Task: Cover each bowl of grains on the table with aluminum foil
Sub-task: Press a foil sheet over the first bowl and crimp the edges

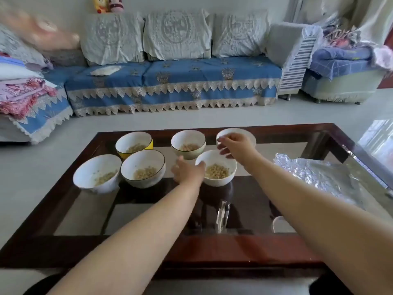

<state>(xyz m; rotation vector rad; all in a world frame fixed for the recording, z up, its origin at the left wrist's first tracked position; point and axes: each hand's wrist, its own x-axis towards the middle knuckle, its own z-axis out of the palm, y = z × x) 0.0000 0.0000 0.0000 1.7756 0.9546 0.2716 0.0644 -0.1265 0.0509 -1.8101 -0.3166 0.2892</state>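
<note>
Both arms reach out over the glass-topped counter [251, 201], its dark wooden frame running round all sides. Open glass lies on the near side of both grips, back to the near frame rail, crossed only by a small shiny foil strip [222, 216] close to that rail.

The left grip [188, 172] is on the left rim of the nearest white bowl [217, 169], thumb hooked over the edge, fingers curled round the outside wall. Grains show inside, uncovered. Just left of that grip sits the dark-rimmed bowl [143, 168], touching a plain white bowl [96, 174] further left. Beyond those stands the yellow bowl [134, 144]. Between the two grips, on the far side, is the green-rimmed bowl [188, 143].

The right grip [234, 145] hangs over the far white bowl [248, 135], fingers curled and pointing down; whether they pinch the rim or hold nothing, I cannot tell. That bowl's inside is hidden by the hand.

Well to the right of the right grip lies the crumpled aluminum foil sheet [319, 175], close to the counter's right frame.

A white object [280, 224] by the near rail is partly hidden by the right forearm; hard to make out.
</note>
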